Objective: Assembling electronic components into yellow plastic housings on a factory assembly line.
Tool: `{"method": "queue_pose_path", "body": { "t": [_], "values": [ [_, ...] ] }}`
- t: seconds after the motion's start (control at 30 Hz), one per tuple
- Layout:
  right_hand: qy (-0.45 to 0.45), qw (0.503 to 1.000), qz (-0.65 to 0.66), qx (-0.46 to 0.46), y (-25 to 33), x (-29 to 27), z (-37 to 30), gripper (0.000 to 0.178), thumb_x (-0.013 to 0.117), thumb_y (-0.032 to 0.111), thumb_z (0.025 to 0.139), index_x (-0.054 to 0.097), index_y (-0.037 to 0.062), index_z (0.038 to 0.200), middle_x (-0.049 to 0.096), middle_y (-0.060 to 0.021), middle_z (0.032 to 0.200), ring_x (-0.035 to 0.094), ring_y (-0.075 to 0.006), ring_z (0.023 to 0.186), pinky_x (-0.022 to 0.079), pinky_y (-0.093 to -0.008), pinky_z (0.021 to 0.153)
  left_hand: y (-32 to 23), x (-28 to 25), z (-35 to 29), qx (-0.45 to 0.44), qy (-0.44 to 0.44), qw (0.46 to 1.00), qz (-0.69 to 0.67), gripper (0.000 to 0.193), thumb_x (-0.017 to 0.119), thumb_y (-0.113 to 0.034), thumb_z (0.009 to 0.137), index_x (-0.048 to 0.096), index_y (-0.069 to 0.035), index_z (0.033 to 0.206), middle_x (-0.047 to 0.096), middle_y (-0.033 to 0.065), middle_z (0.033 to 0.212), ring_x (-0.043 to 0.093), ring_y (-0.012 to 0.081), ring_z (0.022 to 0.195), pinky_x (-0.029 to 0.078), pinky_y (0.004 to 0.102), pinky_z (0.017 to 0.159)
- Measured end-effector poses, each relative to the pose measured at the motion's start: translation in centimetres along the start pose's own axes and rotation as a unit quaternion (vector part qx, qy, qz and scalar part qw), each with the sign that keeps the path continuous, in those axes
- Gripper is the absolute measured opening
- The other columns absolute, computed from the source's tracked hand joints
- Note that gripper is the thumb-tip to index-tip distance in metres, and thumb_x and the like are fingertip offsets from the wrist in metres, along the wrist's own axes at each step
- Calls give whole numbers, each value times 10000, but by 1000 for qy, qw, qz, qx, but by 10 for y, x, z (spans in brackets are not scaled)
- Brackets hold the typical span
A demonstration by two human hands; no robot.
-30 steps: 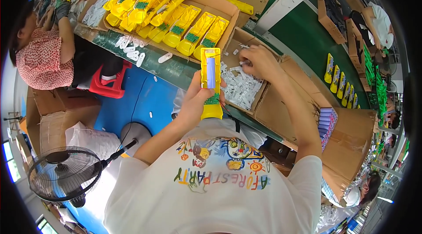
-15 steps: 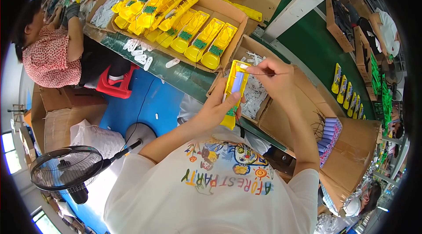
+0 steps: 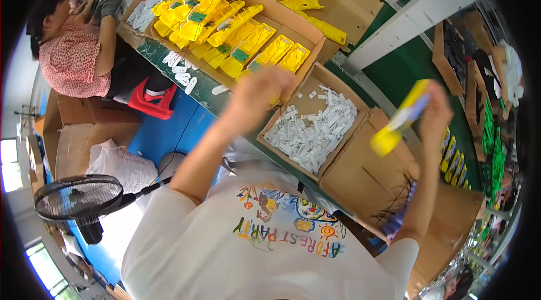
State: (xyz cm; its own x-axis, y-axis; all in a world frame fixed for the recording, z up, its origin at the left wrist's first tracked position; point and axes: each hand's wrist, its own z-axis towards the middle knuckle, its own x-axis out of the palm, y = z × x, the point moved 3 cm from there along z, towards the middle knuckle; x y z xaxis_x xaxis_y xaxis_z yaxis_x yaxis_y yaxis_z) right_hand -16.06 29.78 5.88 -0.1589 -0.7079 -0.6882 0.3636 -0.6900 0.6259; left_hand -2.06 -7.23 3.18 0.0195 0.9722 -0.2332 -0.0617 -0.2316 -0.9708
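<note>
My right hand [image 3: 437, 113] grips one end of a long yellow plastic housing [image 3: 387, 137], raised over the right side of the bench. A purple cylindrical cell [image 3: 416, 109] lies inside that housing; both are blurred by motion. My left hand [image 3: 256, 98] is smeared at the near edge of a cardboard box [image 3: 315, 46] of yellow housings, so its fingers do not show clearly. Several housings [image 3: 248, 52] in this box carry green circuit boards and thin dark wires. Between my hands stands a shallow carton [image 3: 356, 126] of small white plastic parts [image 3: 315, 131].
Purple cells with dark wires [image 3: 401, 210] sit in a carton at the right. Finished-looking yellow units [image 3: 453, 162] stand in a row beyond it. A white metal post [image 3: 414, 18] rises from the green bench. A co-worker [image 3: 76, 54] sits at left; a black fan [image 3: 79, 198] stands nearby.
My hands have parted. The right hand has carried the yellow housing to the right; the left has let go of it and moved left to the box of housings.
</note>
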Motion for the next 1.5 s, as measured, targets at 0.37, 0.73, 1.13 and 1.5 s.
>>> {"method": "queue_pose_path", "body": {
  "t": [0.37,0.73,1.13,1.5],
  "values": [
    [51,790,-603,95,-216,-62,44,293,536,141,892,589,80,1173,629,-180,1080,588,-361,1024,477,-429,898,-6,-21,39,107,-212,862,449,425,673,-55,765,479,-49,1143,557,139,955,558,310,989,491,407,801],
    [265,916,270,-137,133,62,-110,212,609,57,859,615,17,1067,636,-108,1028,629,-166,928,494,-306,811,-4,85,-23,-149,81,842,-513,502,449,-16,832,324,-117,1308,540,120,1038,592,223,861,523,389,778],
    [99,990,100,26,113,28,-162,147,683,171,828,646,70,928,597,-86,727,608,-195,606,481,-286,514,0,106,-48,-119,140,925,-334,237,406,-76,941,371,-74,1175,549,101,989,585,182,745,522,332,681],
    [391,781,-374,311,-22,-104,-239,233,727,138,746,679,-21,910,671,-109,885,620,-221,825,504,-334,681,-15,113,-61,-101,183,923,-324,369,359,-15,894,377,-37,1262,586,113,994,629,188,802,531,325,740]
  ]
}}
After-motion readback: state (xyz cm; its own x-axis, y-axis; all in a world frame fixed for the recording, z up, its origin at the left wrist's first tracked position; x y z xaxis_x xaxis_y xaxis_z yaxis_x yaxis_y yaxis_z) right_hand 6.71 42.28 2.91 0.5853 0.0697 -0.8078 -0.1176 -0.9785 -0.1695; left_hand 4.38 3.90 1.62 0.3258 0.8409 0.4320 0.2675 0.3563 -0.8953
